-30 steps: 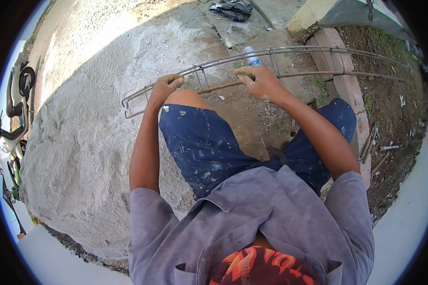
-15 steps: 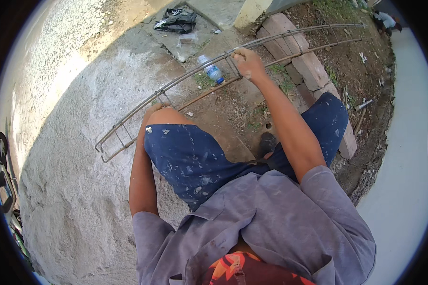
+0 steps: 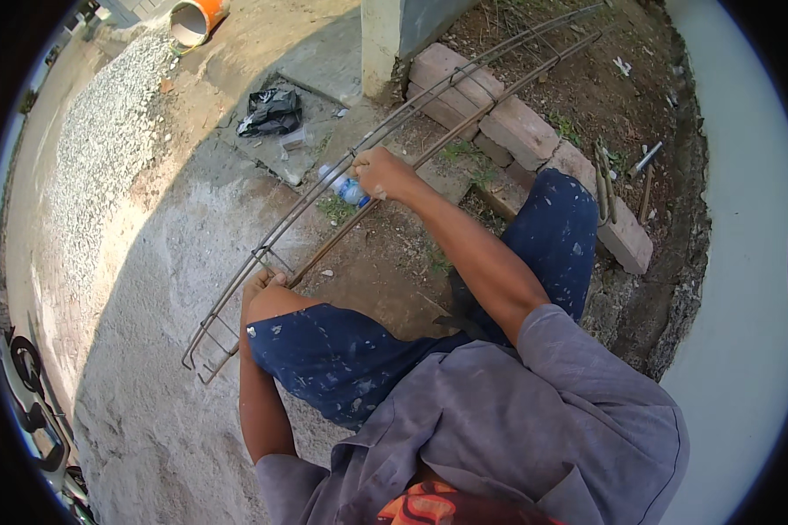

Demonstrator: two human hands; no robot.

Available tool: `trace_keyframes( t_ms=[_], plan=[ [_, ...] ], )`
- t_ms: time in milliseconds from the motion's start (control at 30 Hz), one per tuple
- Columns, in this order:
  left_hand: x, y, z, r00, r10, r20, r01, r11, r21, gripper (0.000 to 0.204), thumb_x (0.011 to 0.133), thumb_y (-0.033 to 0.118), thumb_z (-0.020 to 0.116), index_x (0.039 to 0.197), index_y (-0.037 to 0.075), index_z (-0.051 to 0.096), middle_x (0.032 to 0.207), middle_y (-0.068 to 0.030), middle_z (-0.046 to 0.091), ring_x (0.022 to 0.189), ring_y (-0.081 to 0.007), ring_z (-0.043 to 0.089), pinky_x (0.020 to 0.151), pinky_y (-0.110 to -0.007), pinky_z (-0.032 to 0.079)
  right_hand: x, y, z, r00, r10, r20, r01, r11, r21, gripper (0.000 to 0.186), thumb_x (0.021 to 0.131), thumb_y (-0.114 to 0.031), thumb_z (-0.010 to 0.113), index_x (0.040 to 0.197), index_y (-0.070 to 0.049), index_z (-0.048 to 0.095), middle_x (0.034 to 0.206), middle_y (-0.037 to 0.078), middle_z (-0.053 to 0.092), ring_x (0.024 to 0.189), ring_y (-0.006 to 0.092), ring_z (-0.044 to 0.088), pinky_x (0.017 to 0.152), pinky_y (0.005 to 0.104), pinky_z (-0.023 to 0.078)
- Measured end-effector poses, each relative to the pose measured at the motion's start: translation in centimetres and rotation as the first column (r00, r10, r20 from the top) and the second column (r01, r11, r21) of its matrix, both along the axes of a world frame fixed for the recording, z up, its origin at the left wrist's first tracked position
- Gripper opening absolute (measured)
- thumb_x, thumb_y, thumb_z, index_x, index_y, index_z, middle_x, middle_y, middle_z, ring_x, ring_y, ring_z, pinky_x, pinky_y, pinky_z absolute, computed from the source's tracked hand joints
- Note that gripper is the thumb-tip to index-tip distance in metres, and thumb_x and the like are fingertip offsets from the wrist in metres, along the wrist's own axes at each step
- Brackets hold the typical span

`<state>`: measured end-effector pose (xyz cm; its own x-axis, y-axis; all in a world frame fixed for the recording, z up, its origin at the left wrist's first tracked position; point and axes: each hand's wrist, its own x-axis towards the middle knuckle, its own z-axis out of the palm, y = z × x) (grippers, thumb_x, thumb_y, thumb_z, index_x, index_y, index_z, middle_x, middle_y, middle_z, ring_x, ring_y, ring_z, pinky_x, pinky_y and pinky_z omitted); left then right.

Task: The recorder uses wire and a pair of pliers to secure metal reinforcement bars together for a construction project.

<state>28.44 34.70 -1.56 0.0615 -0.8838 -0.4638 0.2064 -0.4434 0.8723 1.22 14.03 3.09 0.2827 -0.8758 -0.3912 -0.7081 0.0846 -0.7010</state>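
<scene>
A long rebar cage [image 3: 448, 138] of thin bars and stirrups runs diagonally from beside my left knee to the upper right. My left hand [image 3: 264, 280] grips it near the lower-left end, partly hidden by my bare knee. My right hand [image 3: 378, 173] is closed on the cage further along, around the upper bars at a stirrup. Just left of that hand and beneath the cage lies a clear plastic bottle [image 3: 333, 179] with a blue label, partly hidden.
Pale bricks [image 3: 517, 133] line the soil, near a concrete post [image 3: 379, 44], a metal tube [image 3: 645, 159] and a white wall [image 3: 731, 219]. Left are gravel [image 3: 101, 149], a grey sand heap [image 3: 153, 420] and a scooter [image 3: 35, 420]. A black bag [image 3: 271, 114] and orange pipe [image 3: 198, 19] lie beyond.
The cage now slants more steeply, with both hands lower and further left in the picture. The surroundings have shifted as the view turned, bringing the orange pipe into sight.
</scene>
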Motion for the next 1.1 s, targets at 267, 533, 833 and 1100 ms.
trace_keyframes(
  t_ms=[267,533,833,1100],
  plan=[
    [-4.0,-10.1,4.0,0.952,-0.246,0.182,0.254,0.967,-0.017,0.021,0.092,0.024,0.063,0.093,0.004,0.059,0.072,-0.0026,0.062,0.057,-0.0074,0.055,0.048,-0.02,0.039,-6.5,-8.0,3.9,0.964,-0.171,0.205,0.213,0.956,-0.204,0.023,0.086,-0.019,0.056,0.101,-0.007,0.069,0.086,0.009,0.07,0.08,0.0234,0.065,0.074,0.0362,0.049],
    [-9.7,-17.7,5.5,0.847,-0.491,0.203,0.477,0.871,0.119,0.024,0.094,0.026,0.061,0.093,0.003,0.055,0.075,-0.0048,0.063,0.061,-0.0079,0.056,0.051,-0.021,0.043,-13.5,-11.9,1.3,0.963,-0.213,0.167,0.259,0.906,-0.334,0.025,0.088,-0.02,0.056,0.103,-0.006,0.07,0.09,0.013,0.07,0.086,0.0226,0.065,0.076,0.0358,0.048],
    [-10.4,-15.4,7.4,0.736,-0.459,0.498,0.435,0.884,0.172,0.024,0.094,0.027,0.06,0.085,0.005,0.062,0.076,-0.0023,0.066,0.065,-0.0059,0.059,0.056,-0.021,0.047,-6.9,-2.6,8.4,0.985,0.174,0.023,-0.15,0.904,-0.399,0.021,0.083,-0.016,0.063,0.099,-0.01,0.073,0.09,0.015,0.07,0.086,0.0308,0.066,0.076,0.0376,0.05],
    [-9.8,-15.3,6.6,0.805,-0.394,0.444,0.41,0.91,0.065,0.028,0.093,0.027,0.061,0.088,0.0,0.065,0.074,-0.0051,0.068,0.06,-0.0089,0.063,0.053,-0.024,0.049,-7.4,2.2,0.3,0.969,0.172,-0.18,-0.202,0.965,-0.168,0.023,0.081,-0.009,0.058,0.098,-0.005,0.073,0.095,0.015,0.071,0.087,0.028,0.068,0.076,0.0361,0.052]
  ],
)
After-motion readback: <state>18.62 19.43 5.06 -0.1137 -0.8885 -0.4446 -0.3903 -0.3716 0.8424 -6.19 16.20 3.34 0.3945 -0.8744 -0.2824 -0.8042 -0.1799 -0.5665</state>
